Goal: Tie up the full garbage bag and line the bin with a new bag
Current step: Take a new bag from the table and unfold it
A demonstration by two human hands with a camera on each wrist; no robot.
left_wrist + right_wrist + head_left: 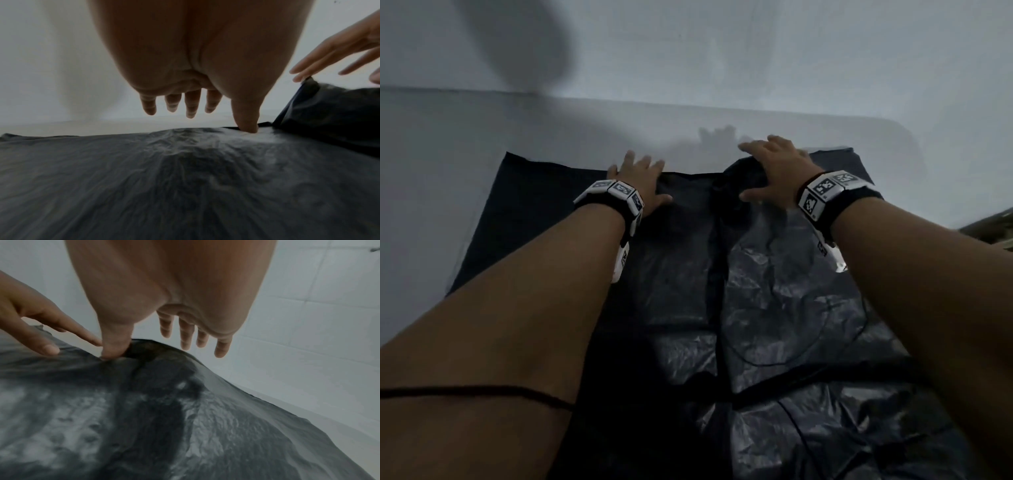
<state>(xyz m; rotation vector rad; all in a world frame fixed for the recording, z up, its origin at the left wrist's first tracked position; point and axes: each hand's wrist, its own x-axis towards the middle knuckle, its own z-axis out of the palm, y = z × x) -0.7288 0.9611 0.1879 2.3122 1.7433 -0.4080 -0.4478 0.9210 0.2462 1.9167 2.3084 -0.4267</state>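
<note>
A black garbage bag (756, 291) lies spread flat and wrinkled on a white surface, its far edge away from me. My left hand (650, 181) rests at that far edge with the fingers straight and spread past it. Its thumb (247, 128) presses the plastic (164, 178). My right hand (760, 171) is just to the right, over a raised fold of the bag (164, 363). Its thumb (113, 350) pushes into the fold while the fingers (186, 337) stay straight above the white surface. No bin is in view.
The white surface (482, 137) runs beyond and left of the bag to a white tiled wall (329, 288). A thin black cord (791, 356) loops across the bag and over my left forearm. A brownish object (993, 229) shows at the right edge.
</note>
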